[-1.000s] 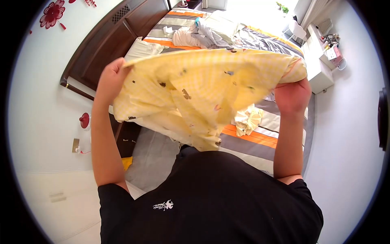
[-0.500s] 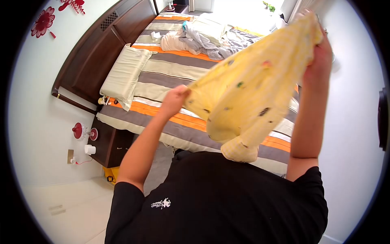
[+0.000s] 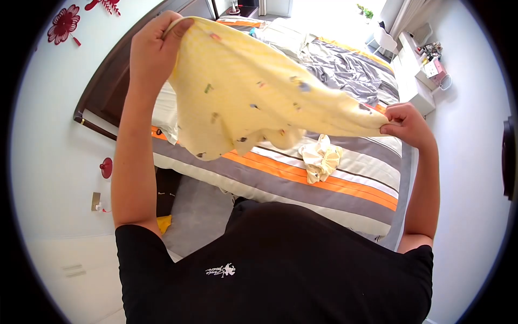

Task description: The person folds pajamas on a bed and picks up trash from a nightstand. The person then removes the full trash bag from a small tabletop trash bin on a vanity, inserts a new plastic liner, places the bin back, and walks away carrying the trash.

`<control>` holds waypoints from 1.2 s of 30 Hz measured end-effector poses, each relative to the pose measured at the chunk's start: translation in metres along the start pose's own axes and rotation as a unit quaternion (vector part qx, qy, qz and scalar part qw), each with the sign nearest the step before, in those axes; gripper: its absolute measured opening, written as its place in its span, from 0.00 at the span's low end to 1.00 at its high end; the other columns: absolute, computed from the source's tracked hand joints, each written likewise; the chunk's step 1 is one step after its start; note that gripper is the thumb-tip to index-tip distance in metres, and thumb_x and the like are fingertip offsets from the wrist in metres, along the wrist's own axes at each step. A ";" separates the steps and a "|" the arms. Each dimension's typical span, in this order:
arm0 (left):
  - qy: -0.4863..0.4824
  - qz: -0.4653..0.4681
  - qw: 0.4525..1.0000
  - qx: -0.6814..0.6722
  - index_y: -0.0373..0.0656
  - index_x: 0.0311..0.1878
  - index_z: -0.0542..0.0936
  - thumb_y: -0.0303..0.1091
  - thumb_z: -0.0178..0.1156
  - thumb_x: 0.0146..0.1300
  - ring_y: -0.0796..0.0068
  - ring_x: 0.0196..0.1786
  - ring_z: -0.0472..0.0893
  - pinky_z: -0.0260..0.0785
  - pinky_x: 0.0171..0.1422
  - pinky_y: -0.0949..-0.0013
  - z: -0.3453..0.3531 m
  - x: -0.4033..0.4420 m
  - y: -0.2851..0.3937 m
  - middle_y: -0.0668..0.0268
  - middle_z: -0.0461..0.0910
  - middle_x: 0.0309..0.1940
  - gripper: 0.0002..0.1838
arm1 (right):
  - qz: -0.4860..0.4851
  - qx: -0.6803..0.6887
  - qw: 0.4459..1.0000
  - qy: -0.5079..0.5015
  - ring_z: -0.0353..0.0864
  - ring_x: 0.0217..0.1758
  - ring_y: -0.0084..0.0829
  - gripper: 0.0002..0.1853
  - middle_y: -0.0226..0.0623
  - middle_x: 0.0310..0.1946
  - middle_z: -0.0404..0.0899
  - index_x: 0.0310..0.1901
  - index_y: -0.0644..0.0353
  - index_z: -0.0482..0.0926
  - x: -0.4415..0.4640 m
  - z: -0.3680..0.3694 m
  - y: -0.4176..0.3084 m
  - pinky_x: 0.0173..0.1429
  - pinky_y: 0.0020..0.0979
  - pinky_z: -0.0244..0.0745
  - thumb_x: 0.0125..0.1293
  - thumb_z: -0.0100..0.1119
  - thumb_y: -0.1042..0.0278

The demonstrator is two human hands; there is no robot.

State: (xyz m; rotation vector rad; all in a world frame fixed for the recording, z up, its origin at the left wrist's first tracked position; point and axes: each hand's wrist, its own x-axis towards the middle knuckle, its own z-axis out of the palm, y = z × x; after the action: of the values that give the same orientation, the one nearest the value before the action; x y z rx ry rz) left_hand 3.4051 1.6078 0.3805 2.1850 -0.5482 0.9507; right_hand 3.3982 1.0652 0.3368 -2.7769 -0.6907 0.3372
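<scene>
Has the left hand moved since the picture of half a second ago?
Yes: from over the bed, the left hand has gone up and left, now in front of the headboard.

One black shirt (image 3: 280, 264), short-sleeved, plain-fronted, with a small white figure emblem (image 3: 229, 269) and script-like white lettering beside it, too small to read.

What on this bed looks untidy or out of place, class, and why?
The small yellow cloth lies crumpled on the striped bedding instead of flat. Farther back, the grey cover is bunched in wrinkles. No spill or damage shows.
</scene>
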 end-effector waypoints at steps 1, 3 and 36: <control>0.006 0.005 1.000 0.019 0.38 0.40 0.81 0.41 0.60 0.77 0.87 0.29 0.69 0.64 0.36 0.79 0.000 0.004 -0.005 0.75 0.75 0.27 0.14 | 0.001 0.002 1.000 0.005 0.73 0.34 0.15 0.23 0.22 0.34 0.78 0.58 0.66 0.82 -0.002 0.005 -0.007 0.39 0.22 0.68 0.67 0.68 0.58; 0.070 0.086 0.985 0.133 0.40 0.43 0.81 0.41 0.63 0.75 0.81 0.31 0.72 0.67 0.37 0.75 0.009 0.022 -0.050 0.70 0.76 0.28 0.12 | -0.132 0.310 0.936 0.103 0.80 0.40 0.20 0.22 0.26 0.39 0.84 0.57 0.67 0.83 -0.006 0.010 -0.024 0.45 0.23 0.74 0.67 0.70 0.60; -0.184 -0.035 0.931 -0.313 0.40 0.45 0.80 0.35 0.64 0.74 0.87 0.32 0.72 0.67 0.37 0.77 0.072 0.003 0.120 0.74 0.75 0.28 0.08 | -0.169 0.243 0.918 0.263 0.86 0.38 0.38 0.15 0.41 0.36 0.86 0.47 0.63 0.83 0.068 0.048 -0.182 0.46 0.37 0.79 0.62 0.70 0.65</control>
State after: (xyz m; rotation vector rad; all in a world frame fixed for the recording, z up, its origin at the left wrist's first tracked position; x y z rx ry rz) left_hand 3.3682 1.4737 0.3972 1.7716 -0.8123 0.2547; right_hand 3.3660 1.2623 0.3362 -2.0843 -0.7911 -0.2711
